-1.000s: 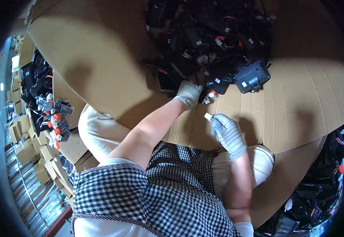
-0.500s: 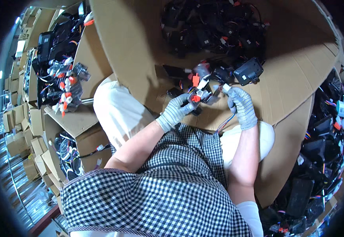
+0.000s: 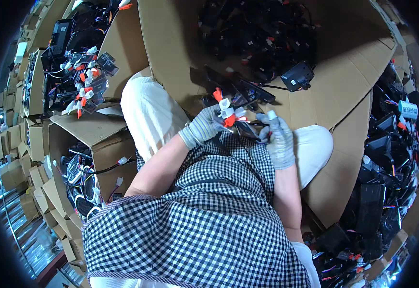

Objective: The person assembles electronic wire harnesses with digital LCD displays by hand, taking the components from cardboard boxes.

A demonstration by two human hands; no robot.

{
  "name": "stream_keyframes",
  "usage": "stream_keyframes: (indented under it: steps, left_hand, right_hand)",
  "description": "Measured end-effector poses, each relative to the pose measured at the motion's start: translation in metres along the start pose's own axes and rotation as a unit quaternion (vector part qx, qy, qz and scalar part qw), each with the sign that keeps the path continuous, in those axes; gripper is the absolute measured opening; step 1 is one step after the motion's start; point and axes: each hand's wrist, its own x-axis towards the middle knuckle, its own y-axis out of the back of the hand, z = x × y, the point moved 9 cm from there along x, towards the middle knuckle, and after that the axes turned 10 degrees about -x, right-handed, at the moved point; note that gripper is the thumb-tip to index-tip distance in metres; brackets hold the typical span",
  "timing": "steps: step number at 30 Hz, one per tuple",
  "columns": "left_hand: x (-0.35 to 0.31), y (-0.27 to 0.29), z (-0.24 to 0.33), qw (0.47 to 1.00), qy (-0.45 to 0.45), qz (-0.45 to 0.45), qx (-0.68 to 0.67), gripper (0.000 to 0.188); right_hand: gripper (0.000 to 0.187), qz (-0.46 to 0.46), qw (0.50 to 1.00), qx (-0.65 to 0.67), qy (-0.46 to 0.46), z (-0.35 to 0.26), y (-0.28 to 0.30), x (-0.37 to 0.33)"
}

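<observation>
My gloved left hand [image 3: 203, 126] is closed on a bundle of wire connectors [image 3: 226, 113], white and orange-red plugs with short leads. To its right, my gloved right hand [image 3: 280, 143] has its fingers curled around a dark cable, and a small white plug [image 3: 272, 114] shows at its fingertips. Dark leads run between the two hands, just above my lap; how they join is hard to make out. Beyond the hands, a black rectangular device [image 3: 297, 77] lies on the cardboard with a cable leading off it. More dark parts [image 3: 248, 91] lie close past my left hand.
A large open carton [image 3: 349, 91] faces me, with a heap of black devices [image 3: 257, 38] deep inside. At the left, a carton holds more devices and red-and-white plugs [image 3: 87, 89]; below it is a box of cables [image 3: 82, 182]. Black devices [image 3: 380, 187] fill the right side.
Both hands have come closer to my body with the connectors. The right hand has dropped lower, and the plugs in the left hand now point up and away. The view has shifted slightly.
</observation>
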Motion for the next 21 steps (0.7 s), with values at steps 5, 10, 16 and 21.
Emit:
stream_keyframes:
  steps: [5,10,16,21]
  left_hand:
    - [-0.011,0.004,-0.025,0.997,0.04,-0.036,0.061,0.014]
    - [-0.02,0.002,-0.02,0.991,0.021,-0.022,0.127,0.023]
    - [-0.023,-0.005,-0.022,0.923,-0.048,-0.148,0.352,0.027]
    - [-0.03,-0.018,0.005,0.857,-0.162,-0.143,0.469,0.032]
  right_hand:
    - [0.036,-0.045,0.996,-0.076,0.014,-0.012,0.001,-0.027]
    - [0.028,-0.103,0.987,-0.103,-0.061,-0.004,-0.018,-0.042]
    - [0.019,-0.104,0.901,-0.399,0.137,-0.009,-0.023,-0.025]
    - [0.022,-0.254,0.767,-0.572,0.14,-0.016,-0.049,-0.029]
